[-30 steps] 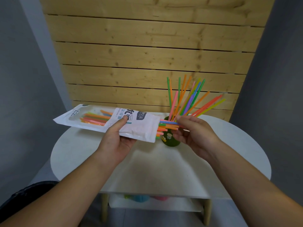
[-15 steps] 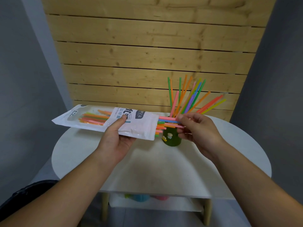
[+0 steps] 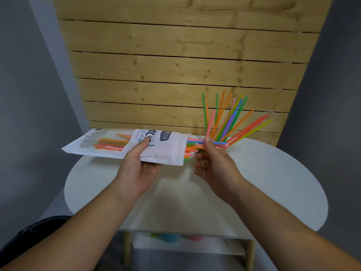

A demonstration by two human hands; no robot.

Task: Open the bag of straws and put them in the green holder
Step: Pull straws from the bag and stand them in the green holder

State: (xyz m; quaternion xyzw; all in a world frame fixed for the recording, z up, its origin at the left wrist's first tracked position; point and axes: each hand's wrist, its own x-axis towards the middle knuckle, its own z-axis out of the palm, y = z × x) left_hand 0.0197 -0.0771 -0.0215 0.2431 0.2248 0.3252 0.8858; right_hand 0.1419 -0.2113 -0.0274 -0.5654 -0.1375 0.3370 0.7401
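My left hand [image 3: 136, 165] holds the white straw bag [image 3: 125, 145] level above the table, thumb on its printed face, open end to the right. Coloured straws show through its clear window and stick out of the open end. My right hand [image 3: 213, 163] pinches a few pulled-out straws [image 3: 216, 143], blue and pink, between thumb and fingers. The green holder is almost fully hidden behind my right hand. Several straws [image 3: 226, 118] stand fanned out of it, leaning right.
A round white table [image 3: 273, 182] lies under my hands, with a wooden slat wall [image 3: 185, 65] behind it. A lower shelf [image 3: 185, 243] holds blue, pink and green objects. Grey walls flank both sides.
My right hand has drawn a few straws further out of the bag to the right and now covers the green holder. The bag has risen slightly.
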